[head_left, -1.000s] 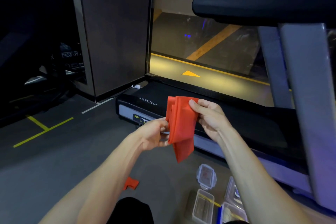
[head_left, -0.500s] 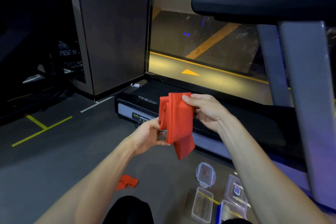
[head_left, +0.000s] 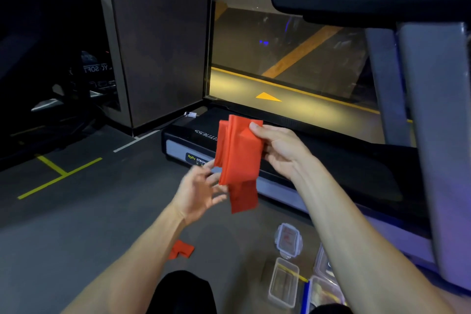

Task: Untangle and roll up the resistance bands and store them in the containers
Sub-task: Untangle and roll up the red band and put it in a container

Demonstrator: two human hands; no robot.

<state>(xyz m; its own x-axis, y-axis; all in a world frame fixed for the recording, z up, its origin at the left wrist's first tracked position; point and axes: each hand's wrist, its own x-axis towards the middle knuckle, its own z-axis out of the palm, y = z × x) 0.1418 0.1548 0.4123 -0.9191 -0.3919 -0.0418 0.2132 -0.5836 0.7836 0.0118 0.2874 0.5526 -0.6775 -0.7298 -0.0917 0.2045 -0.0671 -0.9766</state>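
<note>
Your right hand [head_left: 277, 150] pinches the folded red resistance band [head_left: 238, 158] at frame centre, keeping its layers stacked; your left hand [head_left: 201, 188] spreads loose-fingered beside its hanging tail, ready to continue rolling.

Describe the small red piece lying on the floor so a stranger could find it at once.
Start at the treadmill and come back across the grey floor toward the person. The small red piece lies flat beside the left forearm, unlike the red band held up in the air.

Both forearms [head_left: 362, 232] are bare (no sleeves or watch showing), with black-clad knees [head_left: 182, 293] below.
</note>
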